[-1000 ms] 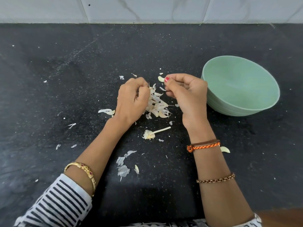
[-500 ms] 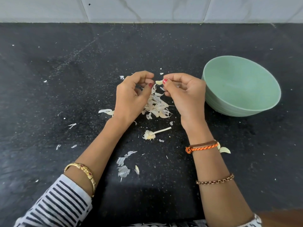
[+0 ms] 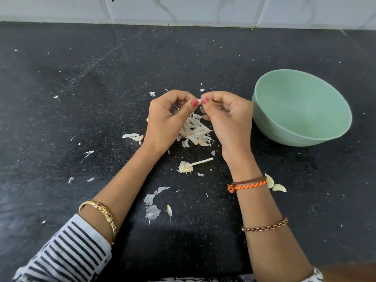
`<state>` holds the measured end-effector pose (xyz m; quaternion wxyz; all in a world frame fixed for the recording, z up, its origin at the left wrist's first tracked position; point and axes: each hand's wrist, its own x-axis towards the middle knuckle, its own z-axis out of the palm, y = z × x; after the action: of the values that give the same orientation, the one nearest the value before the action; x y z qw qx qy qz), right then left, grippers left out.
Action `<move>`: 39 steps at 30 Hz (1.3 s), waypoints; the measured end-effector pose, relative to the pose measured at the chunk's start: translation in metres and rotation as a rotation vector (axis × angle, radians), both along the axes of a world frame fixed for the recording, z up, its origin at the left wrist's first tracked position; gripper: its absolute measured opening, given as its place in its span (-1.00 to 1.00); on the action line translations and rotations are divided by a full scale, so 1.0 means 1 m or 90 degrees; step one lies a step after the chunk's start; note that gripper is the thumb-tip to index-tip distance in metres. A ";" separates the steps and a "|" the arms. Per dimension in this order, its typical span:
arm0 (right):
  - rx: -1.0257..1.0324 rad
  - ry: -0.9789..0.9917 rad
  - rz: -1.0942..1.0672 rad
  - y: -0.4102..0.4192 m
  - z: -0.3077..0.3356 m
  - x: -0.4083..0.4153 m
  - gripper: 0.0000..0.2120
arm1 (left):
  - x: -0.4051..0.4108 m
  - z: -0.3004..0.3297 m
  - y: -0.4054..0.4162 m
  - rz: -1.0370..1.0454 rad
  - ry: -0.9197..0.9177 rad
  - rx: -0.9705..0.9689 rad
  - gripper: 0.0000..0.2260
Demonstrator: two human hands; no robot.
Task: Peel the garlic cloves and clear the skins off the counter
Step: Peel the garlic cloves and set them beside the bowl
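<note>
My left hand (image 3: 168, 119) and my right hand (image 3: 227, 119) meet thumb to thumb above the black counter (image 3: 81, 98), both pinching one small garlic clove (image 3: 199, 101); only its pale tip shows between the thumbnails. Under the hands lies a pile of garlic skins (image 3: 196, 133). A garlic stem with its root end (image 3: 191, 165) lies nearer to me. Two pale cloves (image 3: 274, 185) lie on the counter just right of my right wrist.
A pale green bowl (image 3: 301, 137) stands to the right of my right hand, tilted, with nothing visible inside. Loose skin flakes (image 3: 151, 204) are scattered between my forearms and to the left (image 3: 133, 136). A white tiled wall (image 3: 183, 9) bounds the counter at the back.
My left hand has risen from the skin pile and come right to meet my right hand. The clove that the right hand alone held is now pinched by both.
</note>
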<state>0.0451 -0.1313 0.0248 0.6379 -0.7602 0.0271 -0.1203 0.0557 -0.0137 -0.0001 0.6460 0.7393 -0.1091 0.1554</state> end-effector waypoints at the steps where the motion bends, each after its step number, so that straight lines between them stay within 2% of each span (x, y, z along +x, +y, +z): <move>1: -0.002 0.002 -0.003 0.001 0.000 0.000 -0.81 | 0.000 0.000 0.000 0.002 -0.001 -0.019 -0.94; 5: -0.024 0.005 -0.004 0.003 0.000 -0.001 -0.78 | -0.001 0.001 0.000 0.025 -0.002 -0.072 -0.91; 11: -0.065 0.002 0.004 0.001 0.000 -0.002 -0.71 | 0.000 0.001 0.001 0.010 0.025 -0.082 -0.94; 16: -0.056 -0.017 0.016 -0.001 0.002 -0.002 -0.81 | 0.001 0.001 0.002 -0.041 0.072 -0.120 -0.96; 21: 0.017 0.029 0.033 -0.002 0.003 -0.002 -0.84 | 0.002 0.002 0.002 -0.060 0.117 -0.125 -0.94; 24: -0.005 0.028 0.023 0.001 0.000 -0.001 -0.87 | 0.001 0.000 0.001 -0.043 0.107 -0.048 -0.90; 27: -0.120 -0.063 0.019 0.008 -0.003 -0.004 -0.87 | -0.001 -0.003 0.000 0.014 0.056 0.130 -0.83; 28: -0.137 -0.085 0.022 0.009 -0.003 -0.005 -0.86 | -0.002 -0.003 -0.002 0.031 0.043 0.150 -0.81; 30: -0.098 -0.071 0.032 0.009 0.000 -0.005 -0.86 | -0.002 -0.002 -0.005 0.049 0.038 0.124 -0.79; 35: 0.216 0.179 0.060 0.007 0.008 -0.002 -0.80 | 0.001 -0.002 -0.008 0.049 0.033 0.014 -0.78; 39: 0.134 0.117 0.033 0.007 0.008 -0.003 -0.78 | -0.003 0.000 -0.005 0.053 -0.037 0.036 -0.81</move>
<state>0.0419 -0.1243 0.0332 0.7121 -0.6970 0.0783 -0.0305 0.0526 -0.0183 -0.0004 0.6146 0.7562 -0.1015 0.2004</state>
